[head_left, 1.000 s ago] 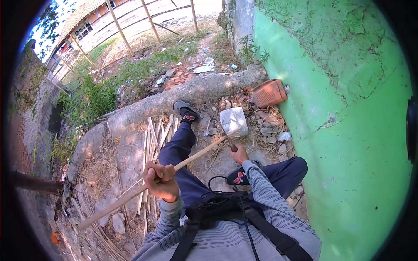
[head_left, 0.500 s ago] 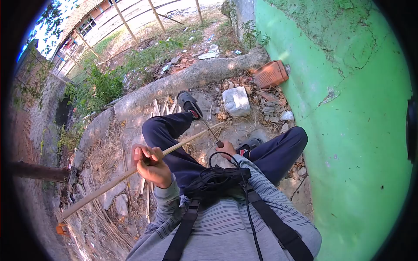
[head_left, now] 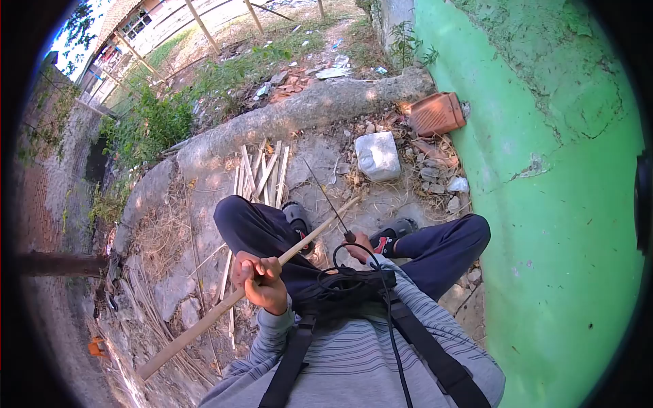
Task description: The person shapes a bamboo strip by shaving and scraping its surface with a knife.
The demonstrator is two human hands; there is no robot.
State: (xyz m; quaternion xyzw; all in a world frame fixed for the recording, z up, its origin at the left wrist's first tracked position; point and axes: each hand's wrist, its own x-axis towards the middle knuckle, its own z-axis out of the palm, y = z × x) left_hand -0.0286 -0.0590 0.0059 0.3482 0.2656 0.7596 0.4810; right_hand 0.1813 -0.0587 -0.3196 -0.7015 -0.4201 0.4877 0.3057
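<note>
- Black straps [head_left: 435, 358] cross the person's grey top, and a dark bundle [head_left: 343, 292] sits at the waist; whether it holds anything cannot be told.
- Left hand [head_left: 262, 282] is curled round the pole [head_left: 204, 324], about midway along it, probably so that neither end drags it down. The pole slants across the body, its thick end low at the left, its thin end out between the feet.
- Right hand [head_left: 358, 248] is closed on the dark handle of a blade [head_left: 326, 198], low near the right shoe [head_left: 403, 227]. Blade and pole cross in view; whether they touch is unclear.
- Both knees are bent outward, which seems to leave room for the pole between them.
- Pale strips [head_left: 282, 175] lie in a loose bunch past the left shoe [head_left: 295, 216], roughly lengthwise, perhaps to keep them together.
- White block [head_left: 378, 156] stands beyond the right shoe; it may be a container, but no opening or contents show.
- Orange brick [head_left: 437, 113] leans by the green wall [head_left: 558, 224].
- Farther off, posts [head_left: 202, 27] stand before a house [head_left: 136, 26].
</note>
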